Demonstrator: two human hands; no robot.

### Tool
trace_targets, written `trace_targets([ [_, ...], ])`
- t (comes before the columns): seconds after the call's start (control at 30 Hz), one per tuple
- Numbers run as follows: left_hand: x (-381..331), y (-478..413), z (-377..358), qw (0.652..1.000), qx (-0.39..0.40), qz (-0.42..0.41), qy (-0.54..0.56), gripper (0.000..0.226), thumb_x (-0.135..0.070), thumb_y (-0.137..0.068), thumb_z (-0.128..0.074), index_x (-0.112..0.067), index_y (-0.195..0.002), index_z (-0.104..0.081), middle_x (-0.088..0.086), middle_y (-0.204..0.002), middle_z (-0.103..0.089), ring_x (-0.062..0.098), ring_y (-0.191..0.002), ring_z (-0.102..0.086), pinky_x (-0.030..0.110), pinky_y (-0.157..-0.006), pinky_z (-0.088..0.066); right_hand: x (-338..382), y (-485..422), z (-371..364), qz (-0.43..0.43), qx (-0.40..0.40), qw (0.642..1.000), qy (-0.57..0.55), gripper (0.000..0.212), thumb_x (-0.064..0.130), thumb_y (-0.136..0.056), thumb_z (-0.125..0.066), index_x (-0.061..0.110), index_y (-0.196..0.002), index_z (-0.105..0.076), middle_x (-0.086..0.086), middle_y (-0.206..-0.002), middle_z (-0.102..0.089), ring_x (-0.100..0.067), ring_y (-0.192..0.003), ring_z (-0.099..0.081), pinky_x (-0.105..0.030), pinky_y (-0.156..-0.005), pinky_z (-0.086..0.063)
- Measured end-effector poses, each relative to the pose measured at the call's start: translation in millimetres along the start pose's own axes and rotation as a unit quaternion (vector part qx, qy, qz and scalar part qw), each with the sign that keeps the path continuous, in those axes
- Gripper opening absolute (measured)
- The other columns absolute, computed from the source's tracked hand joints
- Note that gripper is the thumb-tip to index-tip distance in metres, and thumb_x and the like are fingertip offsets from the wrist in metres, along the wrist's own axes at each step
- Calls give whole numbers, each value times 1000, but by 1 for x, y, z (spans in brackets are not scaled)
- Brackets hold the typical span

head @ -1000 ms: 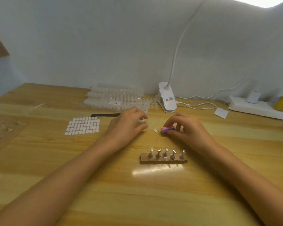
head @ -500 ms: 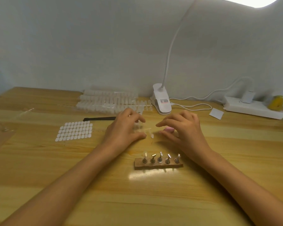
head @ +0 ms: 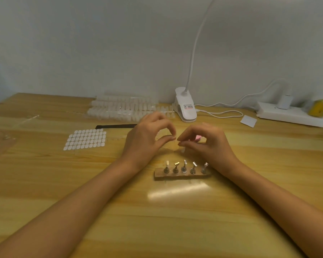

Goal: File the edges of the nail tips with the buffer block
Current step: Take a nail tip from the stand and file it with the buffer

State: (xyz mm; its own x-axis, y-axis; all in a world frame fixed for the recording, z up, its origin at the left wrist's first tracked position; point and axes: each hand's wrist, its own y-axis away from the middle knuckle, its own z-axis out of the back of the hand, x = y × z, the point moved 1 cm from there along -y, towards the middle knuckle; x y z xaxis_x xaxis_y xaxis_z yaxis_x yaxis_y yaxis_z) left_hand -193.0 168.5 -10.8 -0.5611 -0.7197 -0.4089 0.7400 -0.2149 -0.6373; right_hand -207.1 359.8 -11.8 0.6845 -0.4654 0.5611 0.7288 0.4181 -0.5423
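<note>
Where right hand arches, buffer block lies.

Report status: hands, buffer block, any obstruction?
Left hand and right hand both pinching thumb to forefinger, contents too small to tell. Pink buffer block behind right fingers, not clearly gripped. Nothing in the way; wooden stand sits nearer.

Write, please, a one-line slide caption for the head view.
Left hand and right hand pinch fingertips close together beyond a five-peg stand on a desk; pink buffer block peeks behind the right hand.
</note>
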Motion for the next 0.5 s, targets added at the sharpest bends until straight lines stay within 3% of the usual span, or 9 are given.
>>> trace_targets([
  [0.1, -5, 0, 1, 994, -25, -67, -77, 12, -24, -81, -77, -20, -84, -67, -4, -106, -61, 14, -96, -53, 20, -60, -39, -3, 0, 3, -54, 6, 995, -87, 7, 10, -82, -78, 12, -89, -76, 7, -78, -74, -2, -72, -65, -13, -63, -45],
  [0.2, -6, 0, 4, 976, -42, -149, -155, 14, -21, -78, -80, -16, -79, -68, 5, -103, -65, 22, -84, -51, 21, -53, -33, -6, 0, 3, -85, 16, 988, -124, 6, 11, -84, -77, 12, -90, -76, 3, -79, -76, -6, -74, -71, -19, -63, -53],
  [0.3, -2, 0, 6, 964, -62, -194, -170, 14, -24, -79, -78, -15, -76, -69, 8, -104, -66, 21, -88, -43, 25, -59, -35, -7, 0, 3, -121, 28, 971, -203, 7, 6, -84, -75, 5, -91, -74, -4, -79, -77, -12, -74, -74, -19, -61, -56],
  [0.4, 1, 1, 4, 941, -69, -250, -218, 13, -26, -82, -76, -16, -76, -69, 10, -106, -68, 23, -95, -41, 34, -65, -41, -7, 2, 2, -151, 46, 955, -251, 5, 3, -84, -74, 6, -87, -71, -12, -82, -76, -20, -76, -75, -28, -67, -62],
  [0.5, -1, 3, 1, 950, -56, -232, -199, 11, -24, -82, -75, -15, -81, -69, 6, -105, -68, 23, -97, -45, 36, -69, -43, -5, 3, 4, -147, 38, 959, -241, 6, 4, -83, -74, 8, -86, -72, -10, -82, -76, -18, -78, -74, -25, -68, -60],
])
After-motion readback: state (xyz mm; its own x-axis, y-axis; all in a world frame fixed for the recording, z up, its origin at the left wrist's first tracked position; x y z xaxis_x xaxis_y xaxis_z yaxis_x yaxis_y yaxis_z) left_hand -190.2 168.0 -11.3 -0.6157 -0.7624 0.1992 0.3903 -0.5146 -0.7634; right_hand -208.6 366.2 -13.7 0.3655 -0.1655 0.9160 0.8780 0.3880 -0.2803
